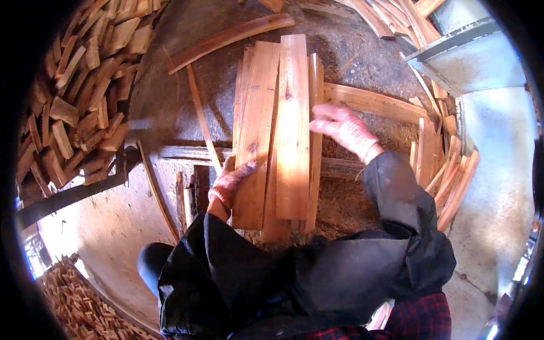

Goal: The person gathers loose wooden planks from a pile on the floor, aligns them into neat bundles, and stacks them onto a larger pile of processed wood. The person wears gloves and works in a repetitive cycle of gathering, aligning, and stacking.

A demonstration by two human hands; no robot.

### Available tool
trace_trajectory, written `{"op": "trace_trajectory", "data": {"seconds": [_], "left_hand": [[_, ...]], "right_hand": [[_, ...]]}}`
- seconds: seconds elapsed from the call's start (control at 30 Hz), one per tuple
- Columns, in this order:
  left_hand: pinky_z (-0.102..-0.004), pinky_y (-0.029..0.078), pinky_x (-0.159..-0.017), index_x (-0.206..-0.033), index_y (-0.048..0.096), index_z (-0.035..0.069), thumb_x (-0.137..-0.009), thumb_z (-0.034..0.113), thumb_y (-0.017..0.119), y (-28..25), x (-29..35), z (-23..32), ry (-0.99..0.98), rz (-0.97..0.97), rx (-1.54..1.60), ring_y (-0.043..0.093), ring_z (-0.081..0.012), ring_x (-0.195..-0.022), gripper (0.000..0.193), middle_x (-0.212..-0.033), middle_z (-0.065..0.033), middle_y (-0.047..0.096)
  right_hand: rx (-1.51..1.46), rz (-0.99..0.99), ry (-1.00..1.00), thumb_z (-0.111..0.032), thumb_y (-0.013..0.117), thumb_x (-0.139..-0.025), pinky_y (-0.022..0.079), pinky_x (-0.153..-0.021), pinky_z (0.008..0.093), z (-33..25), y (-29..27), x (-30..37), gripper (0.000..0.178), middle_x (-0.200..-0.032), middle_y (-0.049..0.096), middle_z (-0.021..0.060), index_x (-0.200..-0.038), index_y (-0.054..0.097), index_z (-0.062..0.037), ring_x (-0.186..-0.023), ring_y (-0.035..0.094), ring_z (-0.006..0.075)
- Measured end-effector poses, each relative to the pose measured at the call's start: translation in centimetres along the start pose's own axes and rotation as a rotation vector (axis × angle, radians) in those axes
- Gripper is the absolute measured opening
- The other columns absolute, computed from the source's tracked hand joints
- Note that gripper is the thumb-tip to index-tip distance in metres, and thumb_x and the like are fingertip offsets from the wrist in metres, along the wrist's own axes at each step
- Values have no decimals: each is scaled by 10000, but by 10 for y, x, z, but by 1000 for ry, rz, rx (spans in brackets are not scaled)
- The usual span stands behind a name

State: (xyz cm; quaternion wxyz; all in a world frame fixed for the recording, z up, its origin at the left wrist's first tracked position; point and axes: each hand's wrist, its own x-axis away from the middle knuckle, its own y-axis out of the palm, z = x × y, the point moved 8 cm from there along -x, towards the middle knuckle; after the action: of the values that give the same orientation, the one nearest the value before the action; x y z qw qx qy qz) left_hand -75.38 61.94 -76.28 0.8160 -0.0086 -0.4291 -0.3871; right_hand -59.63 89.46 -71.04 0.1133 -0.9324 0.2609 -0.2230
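Observation:
A stack of long, flat wooden boards (293, 141) lies lengthwise in front of me, some overlapping at slight angles. My left hand (228, 184), in a pinkish work glove, grips the left edge of a wide wooden board (256, 130). Its thumb lies over the top face, and the other fingers are mostly hidden by the edge. On the other side, my right hand (344, 128), gloved the same way, is held by the stack's right edge. Its fingers stretch out toward the boards, and I cannot tell whether the tips touch the wood.
Short wood offcuts (85, 96) are heaped at upper left, with smaller pieces (85, 306) at lower left. A curved plank (232, 41) lies beyond the stack. Another board (374, 102) runs crosswise to the right. Upright slats (447, 175) lean near a pale metal panel (493, 147).

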Motion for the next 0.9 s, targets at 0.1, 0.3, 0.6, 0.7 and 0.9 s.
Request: {"op": "trace_trajectory", "data": {"seconds": [0.1, 0.3, 0.6, 0.7, 0.9], "left_hand": [[-368, 536, -881, -1346, 574, 77, -866, 260, 775, -4, 6, -1, -57, -6, -90, 608, -201, -1118, 551, -1217, -67, 665], [-369, 551, -825, -1325, 555, 44, -799, 238, 852, -5, 5, 3, 9, 56, -8, 646, -210, -990, 635, -1160, -93, 662], [-347, 461, -957, -1377, 466, 80, -849, 318, 806, -31, 3, -9, 78, 225, -147, 568, -198, -1098, 672, -1203, -91, 616], [-345, 465, -956, -1382, 448, 88, -861, 313, 796, -26, 0, -6, 115, 231, -204, 569, -197, -1101, 666, -1205, -94, 617], [-381, 434, -1031, -1403, 440, 124, -943, 280, 661, -36, -9, -22, 490, -90, -1357, 496, -246, -1240, 533, -1323, -103, 569]], "right_hand": [[701, 283, 51, -380, 827, -756, 366, -1137, 423, -6, -69, 0, 878, -1418, 524, 228, -1455, 430, -28, -1361, 459, 361], [1226, 101, 510, -422, 894, -618, 257, -1180, 577, 84, -158, -22, 1192, -1635, 192, 137, -1563, 229, -128, -1507, 141, 396], [1471, 37, 369, -368, 844, -632, 358, -1122, 472, 84, -141, -36, 885, -1350, 562, 171, -1376, 471, -69, -1310, 494, 347], [1528, 187, 256, -370, 805, -672, 326, -1141, 476, 58, -154, -20, 838, -1363, 538, 199, -1362, 465, -40, -1318, 479, 348], [964, 732, 167, -348, 865, -666, 495, -973, 426, -28, -262, -2, 768, -1219, 607, 264, -1234, 512, 30, -1164, 583, 406]]}}
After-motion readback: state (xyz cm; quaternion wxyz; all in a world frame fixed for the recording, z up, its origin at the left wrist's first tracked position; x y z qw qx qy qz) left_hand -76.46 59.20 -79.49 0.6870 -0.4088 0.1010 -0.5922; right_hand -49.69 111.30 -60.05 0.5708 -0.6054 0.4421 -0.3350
